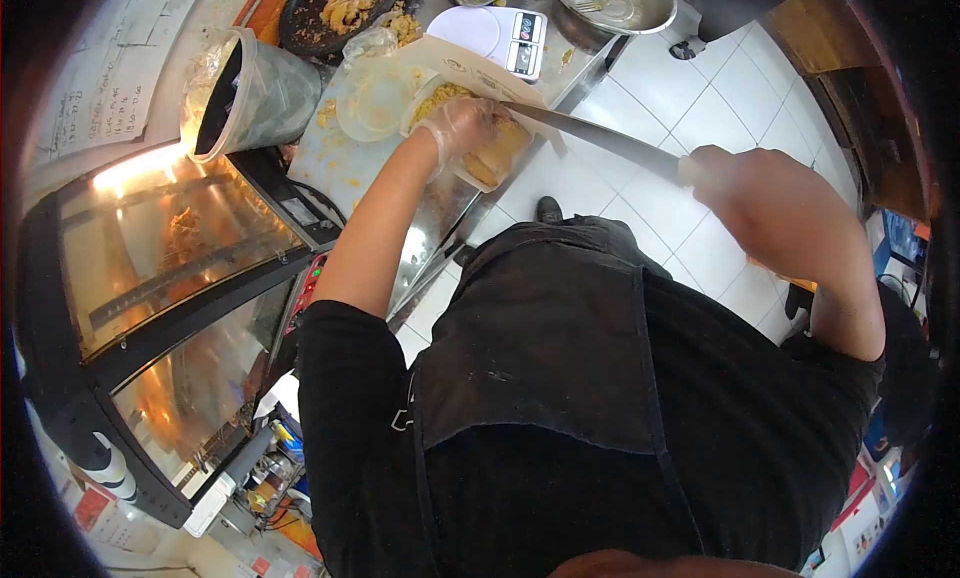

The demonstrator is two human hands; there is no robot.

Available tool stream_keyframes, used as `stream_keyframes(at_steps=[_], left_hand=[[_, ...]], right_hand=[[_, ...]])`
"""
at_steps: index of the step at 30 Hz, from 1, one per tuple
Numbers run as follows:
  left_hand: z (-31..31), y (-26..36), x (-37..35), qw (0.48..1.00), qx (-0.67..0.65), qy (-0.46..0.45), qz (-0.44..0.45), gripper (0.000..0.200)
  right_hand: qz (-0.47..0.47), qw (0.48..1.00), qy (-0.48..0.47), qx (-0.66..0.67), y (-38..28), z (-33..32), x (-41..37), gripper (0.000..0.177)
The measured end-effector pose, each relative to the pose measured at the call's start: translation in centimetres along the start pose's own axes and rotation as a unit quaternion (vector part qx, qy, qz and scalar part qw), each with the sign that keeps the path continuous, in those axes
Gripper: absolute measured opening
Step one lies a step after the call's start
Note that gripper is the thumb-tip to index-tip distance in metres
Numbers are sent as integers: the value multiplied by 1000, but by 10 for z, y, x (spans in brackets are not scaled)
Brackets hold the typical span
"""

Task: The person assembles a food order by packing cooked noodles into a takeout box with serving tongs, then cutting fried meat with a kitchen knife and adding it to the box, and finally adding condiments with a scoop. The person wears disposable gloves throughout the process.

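Note:
My right hand is closed around the pale handle of a long knife. Its blade points left, with the tip end close to my left hand. My left hand, in a clear plastic glove, bends down over an open takeaway box; its fingers are curled together, and what they hold, if anything, is hidden. Inside the box are yellow rice-like food and a light brown slab of food. The box's printed lid stands raised behind. A translucent round tub is left of the box.
A kitchen scale stands behind the box, with a metal bowl farther right. At the back left are a dark pan with food scraps and a bucket. A lit glass warming cabinet is at left. Another person's shoe shows on the tiles.

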State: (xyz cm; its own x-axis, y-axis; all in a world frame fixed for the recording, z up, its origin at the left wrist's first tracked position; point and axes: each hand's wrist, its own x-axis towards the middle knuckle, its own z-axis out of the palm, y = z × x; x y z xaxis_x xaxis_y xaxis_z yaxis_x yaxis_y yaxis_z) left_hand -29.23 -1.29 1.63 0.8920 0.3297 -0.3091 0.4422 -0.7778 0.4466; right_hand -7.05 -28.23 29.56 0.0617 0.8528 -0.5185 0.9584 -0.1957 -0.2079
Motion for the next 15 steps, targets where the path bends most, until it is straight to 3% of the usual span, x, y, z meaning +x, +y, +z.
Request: stream_keyframes(at_steps=[6,9,12,15], left_hand=[[-26,37,-29,967,248,60,-6,21],[-63,73,-96,952,83,287,63,24],[-69,60,-138,920,-168,320,-153,30],[-57,4,-137,906,-83,313,-272,38]], right_hand=[[2,1000,4,-8,-1,1,2,19],[-20,1000,19,13,5,6,1,19],[-20,998,15,52,6,5,2,19],[-50,993,50,91,10,15,6,19]])
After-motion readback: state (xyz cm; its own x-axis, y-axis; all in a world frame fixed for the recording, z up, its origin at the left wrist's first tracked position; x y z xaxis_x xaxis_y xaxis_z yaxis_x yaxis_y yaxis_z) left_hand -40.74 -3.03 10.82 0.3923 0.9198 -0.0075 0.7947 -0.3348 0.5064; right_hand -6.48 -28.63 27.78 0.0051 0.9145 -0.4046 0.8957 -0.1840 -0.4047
